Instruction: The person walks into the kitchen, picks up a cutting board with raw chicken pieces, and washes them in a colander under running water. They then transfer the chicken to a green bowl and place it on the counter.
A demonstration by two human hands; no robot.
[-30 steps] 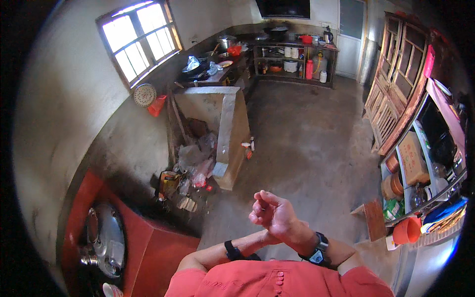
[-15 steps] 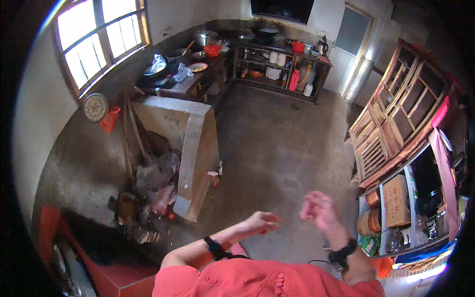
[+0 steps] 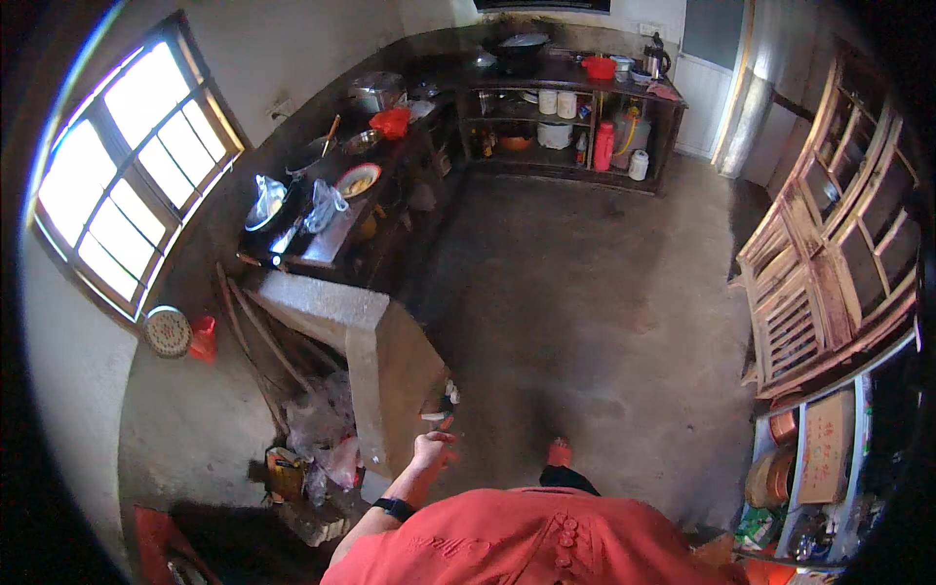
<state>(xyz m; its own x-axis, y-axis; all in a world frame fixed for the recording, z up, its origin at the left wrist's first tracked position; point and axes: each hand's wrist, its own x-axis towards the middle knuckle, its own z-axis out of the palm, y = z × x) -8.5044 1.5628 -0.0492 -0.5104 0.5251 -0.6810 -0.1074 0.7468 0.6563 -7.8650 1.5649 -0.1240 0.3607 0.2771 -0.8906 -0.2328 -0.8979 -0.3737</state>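
One low wall (image 3: 382, 366), near leg lengthwise forward (left hand (image 3: 432, 450) beside)

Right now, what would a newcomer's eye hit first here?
Probably the glaring barred window at upper left, then the red shirt across the bottom centre. Next, likely the slatted wooden cabinet at right and the left hand near the low wall, left of centre toward the bottom.
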